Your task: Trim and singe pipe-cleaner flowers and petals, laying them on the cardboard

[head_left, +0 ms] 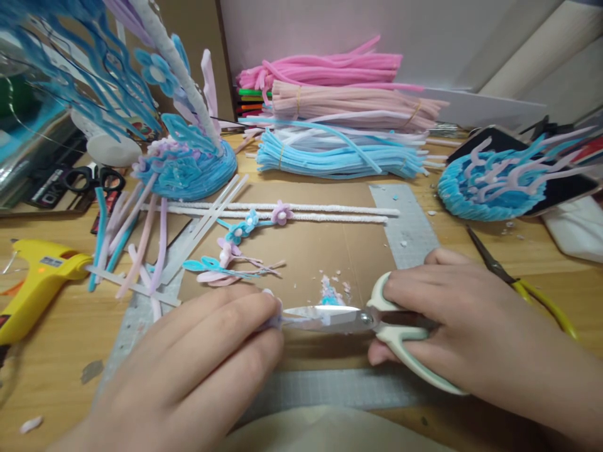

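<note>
My left hand is closed, pinching a small pale purple pipe cleaner piece that is mostly hidden by the fingers. My right hand grips scissors with pale green-white handles. Their blades point left, and the tips reach the thin end sticking out of my left fingers. Just beyond the blades lies a little heap of pink and blue fluff clippings. Behind my left hand rest blue and purple pipe cleaner flowers and leaves with twisted stems.
Two white pipe cleaner stems lie across the brown cardboard. A yellow glue gun is at left, yellow-handled pliers at right. Pipe cleaner bundles line the back. A decorated blue base and a blue fringed piece flank them.
</note>
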Available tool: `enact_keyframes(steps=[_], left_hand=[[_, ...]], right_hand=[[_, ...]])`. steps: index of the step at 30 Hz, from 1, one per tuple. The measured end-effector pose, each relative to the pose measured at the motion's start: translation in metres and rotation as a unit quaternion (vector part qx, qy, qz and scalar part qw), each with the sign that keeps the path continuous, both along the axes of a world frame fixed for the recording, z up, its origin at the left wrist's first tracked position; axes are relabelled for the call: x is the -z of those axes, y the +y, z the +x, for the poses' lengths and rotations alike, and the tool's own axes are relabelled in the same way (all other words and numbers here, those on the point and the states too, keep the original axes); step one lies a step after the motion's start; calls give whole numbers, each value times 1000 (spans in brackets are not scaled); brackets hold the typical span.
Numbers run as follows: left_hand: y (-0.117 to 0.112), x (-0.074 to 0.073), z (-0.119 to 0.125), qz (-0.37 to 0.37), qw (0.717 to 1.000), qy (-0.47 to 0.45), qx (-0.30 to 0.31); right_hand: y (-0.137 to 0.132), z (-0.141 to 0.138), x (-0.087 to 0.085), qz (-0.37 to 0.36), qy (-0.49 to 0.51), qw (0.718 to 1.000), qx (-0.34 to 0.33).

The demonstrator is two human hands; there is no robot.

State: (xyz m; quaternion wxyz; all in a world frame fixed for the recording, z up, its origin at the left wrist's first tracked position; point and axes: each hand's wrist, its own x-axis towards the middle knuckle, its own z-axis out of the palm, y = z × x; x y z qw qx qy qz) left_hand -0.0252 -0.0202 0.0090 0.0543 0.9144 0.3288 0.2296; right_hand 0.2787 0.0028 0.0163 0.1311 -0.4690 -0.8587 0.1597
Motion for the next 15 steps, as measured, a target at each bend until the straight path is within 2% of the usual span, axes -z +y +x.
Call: enact_keyframes(steps=[6, 15], left_hand=[[1, 1, 0, -1, 1000, -1, 7], [-3, 3, 1, 4, 1000, -3, -19]], right_hand=[[-1, 2, 1, -16, -7, 1000, -10], [1, 0, -1, -41, 11, 999, -15]])
